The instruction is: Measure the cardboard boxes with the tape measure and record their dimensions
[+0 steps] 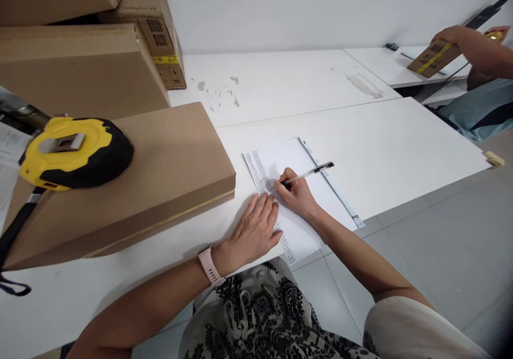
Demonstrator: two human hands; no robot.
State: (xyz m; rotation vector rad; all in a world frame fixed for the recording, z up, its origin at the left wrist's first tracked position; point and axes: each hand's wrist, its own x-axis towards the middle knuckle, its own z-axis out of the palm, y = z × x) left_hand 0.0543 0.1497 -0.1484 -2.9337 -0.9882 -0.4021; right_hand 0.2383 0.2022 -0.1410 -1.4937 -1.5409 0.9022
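Observation:
A white sheet of paper (316, 198) with a printed column of numbers lies near the front edge of the white table (380, 145). My right hand (296, 192) is closed round a clear pen (310, 173), whose tip touches the printed column. My left hand (253, 232) lies flat and open on the sheet's left edge, fingers together, pressing it down. A pink watch sits on my left wrist.
A long flat cardboard box (168, 177) lies left of the paper with a yellow and black tape measure (74, 153) on it. More cardboard boxes (80, 60) are stacked behind. At the far right another person's hand (452, 34) holds a small box (435, 57).

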